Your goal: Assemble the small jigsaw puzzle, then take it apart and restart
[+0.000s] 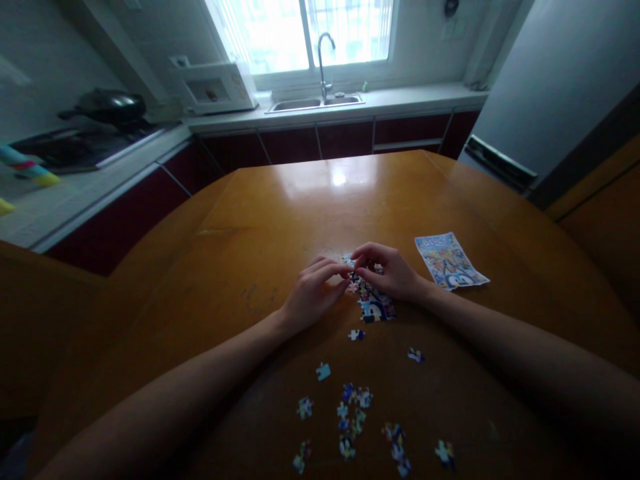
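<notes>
A partly joined jigsaw puzzle (377, 311) lies flat on the table, its upper part covered by my hands. From the left, my left hand (317, 288) reaches its edge, with thumb and fingers curled together; whatever they grip is hidden. My right hand (387, 270) bends over the puzzle's upper right, thumb and forefinger pinched on a small dark puzzle piece (355, 272). The fingertips of both hands nearly meet there. Just below the puzzle lies a loose white and dark piece (357, 335), with a light blue piece (323, 371) lower left.
More loose pieces (357, 420) are scattered at the near side of the wooden table (280, 220). A printed picture sheet (447, 260) lies beyond my right forearm. Past the table stand a counter with a sink (300, 105), a microwave (215, 88), a stove with a pan (110, 107), and a fridge (545, 87).
</notes>
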`<action>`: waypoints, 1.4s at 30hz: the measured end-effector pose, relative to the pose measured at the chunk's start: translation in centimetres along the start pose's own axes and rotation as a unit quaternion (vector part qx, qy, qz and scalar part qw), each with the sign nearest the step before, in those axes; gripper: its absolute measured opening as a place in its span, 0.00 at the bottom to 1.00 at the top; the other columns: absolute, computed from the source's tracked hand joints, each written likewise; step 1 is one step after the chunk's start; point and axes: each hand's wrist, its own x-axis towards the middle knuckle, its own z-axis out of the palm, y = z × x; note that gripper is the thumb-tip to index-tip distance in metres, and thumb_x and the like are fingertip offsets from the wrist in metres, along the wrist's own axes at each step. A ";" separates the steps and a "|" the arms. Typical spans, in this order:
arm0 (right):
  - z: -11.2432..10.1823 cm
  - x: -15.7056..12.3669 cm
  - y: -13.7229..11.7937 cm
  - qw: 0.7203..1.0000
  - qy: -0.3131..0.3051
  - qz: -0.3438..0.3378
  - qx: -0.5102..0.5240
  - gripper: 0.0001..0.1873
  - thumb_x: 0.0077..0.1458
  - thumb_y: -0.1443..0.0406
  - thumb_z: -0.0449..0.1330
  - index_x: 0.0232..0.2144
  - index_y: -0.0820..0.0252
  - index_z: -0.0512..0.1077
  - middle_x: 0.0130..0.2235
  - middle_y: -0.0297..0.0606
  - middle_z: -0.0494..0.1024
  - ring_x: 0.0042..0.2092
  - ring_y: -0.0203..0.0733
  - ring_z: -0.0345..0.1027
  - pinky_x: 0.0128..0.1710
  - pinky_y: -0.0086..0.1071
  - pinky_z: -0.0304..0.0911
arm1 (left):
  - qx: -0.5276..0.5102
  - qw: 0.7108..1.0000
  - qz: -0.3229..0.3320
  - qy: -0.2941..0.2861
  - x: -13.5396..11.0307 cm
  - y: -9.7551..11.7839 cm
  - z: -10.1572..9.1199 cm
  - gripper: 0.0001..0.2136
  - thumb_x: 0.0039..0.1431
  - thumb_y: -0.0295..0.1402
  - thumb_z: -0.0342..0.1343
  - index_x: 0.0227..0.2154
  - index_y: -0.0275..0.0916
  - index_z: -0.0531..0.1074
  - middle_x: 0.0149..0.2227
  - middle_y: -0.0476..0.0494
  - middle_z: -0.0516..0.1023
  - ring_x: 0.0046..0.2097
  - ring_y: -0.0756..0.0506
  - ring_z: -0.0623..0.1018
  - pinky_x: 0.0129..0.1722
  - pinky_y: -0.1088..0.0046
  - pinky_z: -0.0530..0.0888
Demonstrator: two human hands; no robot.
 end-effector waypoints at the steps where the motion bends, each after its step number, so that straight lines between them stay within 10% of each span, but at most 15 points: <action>1: 0.0 0.0 0.0 1.000 -0.002 0.002 0.006 0.12 0.56 0.68 0.61 0.44 0.61 0.70 0.34 0.36 0.77 0.34 0.36 0.70 0.33 0.32 0.64 | -0.002 1.000 0.002 -0.004 0.0 0.0 0.0 0.08 0.63 0.29 0.59 0.44 0.40 0.75 0.39 0.45 0.80 0.41 0.46 0.76 0.43 0.67 0.74; 17: 0.1 -0.1 -0.1 0.994 -0.047 0.049 0.087 0.19 0.54 0.65 0.66 0.47 0.58 0.66 0.31 0.32 0.76 0.33 0.36 0.71 0.34 0.32 0.68 | -0.011 1.000 0.023 -0.007 -0.3 -0.1 0.2 0.17 0.60 0.31 0.64 0.51 0.41 0.71 0.40 0.45 0.79 0.42 0.47 0.77 0.44 0.68 0.76; 28: 0.0 0.4 0.9 0.980 0.150 0.053 -0.120 0.07 0.58 0.67 0.57 0.35 0.61 0.75 0.29 0.36 0.76 0.31 0.37 0.68 0.31 0.32 0.61 | 0.045 0.994 0.020 -0.097 0.0 -0.1 -0.2 0.03 0.62 0.35 0.61 0.37 0.43 0.78 0.37 0.46 0.80 0.41 0.45 0.75 0.44 0.65 0.72; 42: 0.5 0.3 0.9 0.959 0.085 0.080 -0.260 0.08 0.54 0.71 0.58 0.34 0.60 0.78 0.34 0.40 0.81 0.35 0.41 0.73 0.37 0.33 0.64 | 0.044 0.989 0.036 -0.137 -0.2 -0.3 -0.3 0.05 0.63 0.35 0.60 0.35 0.44 0.81 0.36 0.46 0.80 0.40 0.47 0.73 0.43 0.67 0.71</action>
